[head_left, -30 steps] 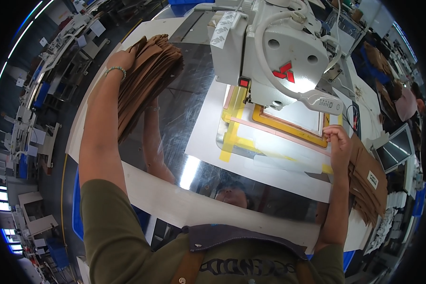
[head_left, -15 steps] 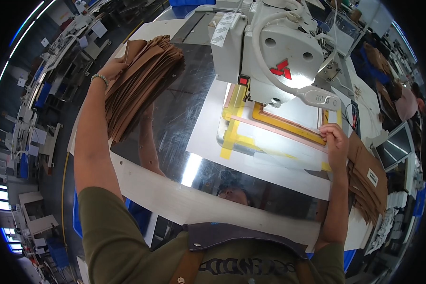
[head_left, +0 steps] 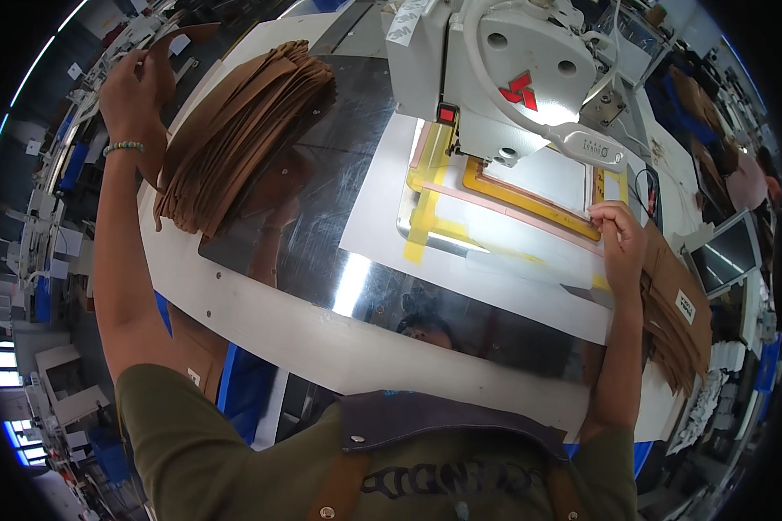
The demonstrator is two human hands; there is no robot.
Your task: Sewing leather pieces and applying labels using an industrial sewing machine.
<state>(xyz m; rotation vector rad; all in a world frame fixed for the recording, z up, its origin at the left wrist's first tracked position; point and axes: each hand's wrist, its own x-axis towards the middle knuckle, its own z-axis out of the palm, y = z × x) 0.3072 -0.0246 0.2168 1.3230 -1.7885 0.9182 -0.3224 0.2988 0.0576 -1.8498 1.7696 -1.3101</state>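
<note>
My left hand (head_left: 137,95) is raised beyond the left edge of the table, closed on a brown fabric piece (head_left: 185,35). Just right of it, a thick fanned stack of brown fabric pieces (head_left: 243,130) lies on the table. My right hand (head_left: 624,247) has its fingers bent together at the near right corner of a yellow frame (head_left: 530,207), gripping its edge. That frame lies under the head of a white sewing machine (head_left: 530,78), on a white sheet (head_left: 378,221) with yellow tape strips. What the fingertips press on is partly hidden.
A shiny dark metal plate (head_left: 321,208) covers the table's middle, with a pale table edge (head_left: 278,317) nearer me. More brown pieces with a white label (head_left: 669,304) lie right of my right forearm. A screen (head_left: 728,256) stands at far right; a blue bin (head_left: 248,395) sits below the table.
My left hand has moved up and left off the stack, pulling a brown fabric piece with it. The stack's pieces have shifted slightly. My right hand stays at the frame's corner.
</note>
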